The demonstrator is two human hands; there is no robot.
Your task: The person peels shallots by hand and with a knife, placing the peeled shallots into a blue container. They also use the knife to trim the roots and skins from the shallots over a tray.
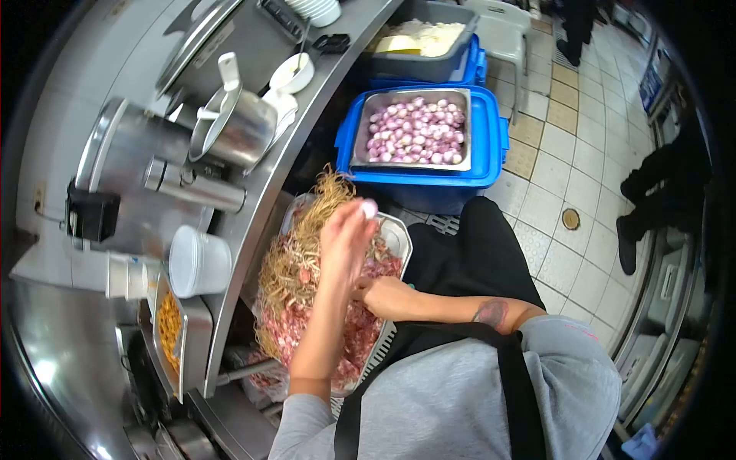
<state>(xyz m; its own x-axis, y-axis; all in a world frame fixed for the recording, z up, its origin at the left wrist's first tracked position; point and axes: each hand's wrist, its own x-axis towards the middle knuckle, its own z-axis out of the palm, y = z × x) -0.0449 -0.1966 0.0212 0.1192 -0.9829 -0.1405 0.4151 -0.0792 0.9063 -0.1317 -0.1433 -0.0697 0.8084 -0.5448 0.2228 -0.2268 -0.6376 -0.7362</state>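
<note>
Left hand (346, 231) closed on an onion (369, 208); right hand (383, 297), grip hidden from me; slack fingers could drop it into peelings (295, 264).

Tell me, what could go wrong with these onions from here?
The onion at the left hand's fingertips looks smooth and could slip. Dry roots and skins heaped beneath might cling to the hands and drop among the peeled onions. Their metal tray rests on a blue lid, so a knock might shift it.
</note>
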